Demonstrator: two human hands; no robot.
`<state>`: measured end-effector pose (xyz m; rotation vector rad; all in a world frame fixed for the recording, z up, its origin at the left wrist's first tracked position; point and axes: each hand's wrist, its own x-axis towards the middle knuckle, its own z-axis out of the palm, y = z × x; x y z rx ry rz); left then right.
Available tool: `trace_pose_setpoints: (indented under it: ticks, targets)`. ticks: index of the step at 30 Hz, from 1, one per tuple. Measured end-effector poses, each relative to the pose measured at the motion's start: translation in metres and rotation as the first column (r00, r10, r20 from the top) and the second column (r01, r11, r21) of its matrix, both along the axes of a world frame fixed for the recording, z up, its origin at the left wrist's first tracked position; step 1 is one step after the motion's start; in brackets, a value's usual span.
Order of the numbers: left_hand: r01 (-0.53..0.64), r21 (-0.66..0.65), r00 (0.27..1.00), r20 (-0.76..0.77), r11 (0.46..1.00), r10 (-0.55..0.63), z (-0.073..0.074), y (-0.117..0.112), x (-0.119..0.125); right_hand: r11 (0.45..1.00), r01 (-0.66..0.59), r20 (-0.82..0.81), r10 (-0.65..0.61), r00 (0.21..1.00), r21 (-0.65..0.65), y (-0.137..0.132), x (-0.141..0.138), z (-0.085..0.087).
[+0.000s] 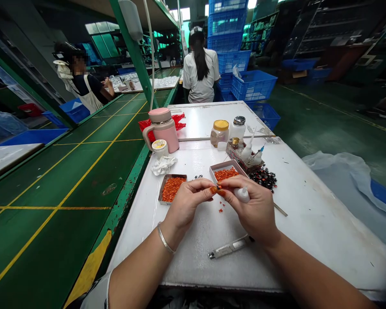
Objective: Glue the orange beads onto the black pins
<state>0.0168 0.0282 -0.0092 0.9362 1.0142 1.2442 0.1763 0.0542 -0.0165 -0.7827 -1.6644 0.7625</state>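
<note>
Green conveyor belt point(83, 184) runs along your left; white worktable point(309, 240) lies before you, and a tower of blue crates point(227, 45) stands on the far side. Pink mug point(167, 136) occupies the table's far left. Your left hand point(190, 198) and right hand point(255, 208) meet over the middle of the table, fingertips nearly touching. Beyond them, at far right, a divided tray point(236, 157) holds small bottles, with a heap of black pieces point(264, 178) just beside it. Two shallow boxes of orange pieces lie past your hands: the left box point(163, 203) and the right box point(221, 165). A slim rod-shaped tool point(230, 248) rests near, between your forearms. Your right hand encloses a white squeeze bottle point(243, 195) beneath its curled fingers. Thumb and forefinger of each hand pinch a small dark piece point(218, 187), its details too tiny to resolve; it is above the table, between your hands.
</note>
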Motion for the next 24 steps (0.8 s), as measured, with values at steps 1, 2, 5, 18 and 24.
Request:
trace_pose_setpoints:
  ticks: [1, 2, 5, 18, 24]
  targets:
    - [-0.007, -0.006, 1.0, 0.02, 1.0, 0.008, -0.0001, 0.0003, -0.0004, 1.0, -0.004, -0.002, 0.004, 1.0, -0.022, 0.0005, 0.0004, 0.0002]
    - [-0.02, -0.023, 0.998, 0.052, 1.0, 0.021, -0.0002, 0.0007, -0.001, 0.999, -0.004, -0.004, 0.004, 1.0, -0.048, 0.0011, 0.0008, 0.0003]
    - [-0.071, -0.099, 0.983, 0.164, 0.993, 0.087, 0.0, 0.0012, -0.0025, 0.992, 0.004, -0.001, -0.005, 1.0, -0.124, 0.0033, 0.0012, -0.0002]
    - [-0.057, -0.023, 0.944, 0.324, 0.998, 0.061, 0.0019, -0.0013, 0.0038, 0.96, -0.113, 0.023, 0.122, 0.992, -0.256, 0.0007, -0.0071, -0.0038]
    - [-0.068, 0.0, 0.964, 0.259, 0.998, 0.066, 0.0018, -0.002, 0.0054, 0.97, -0.049, 0.013, 0.053, 0.998, -0.238, -0.0008, -0.0054, -0.0023]
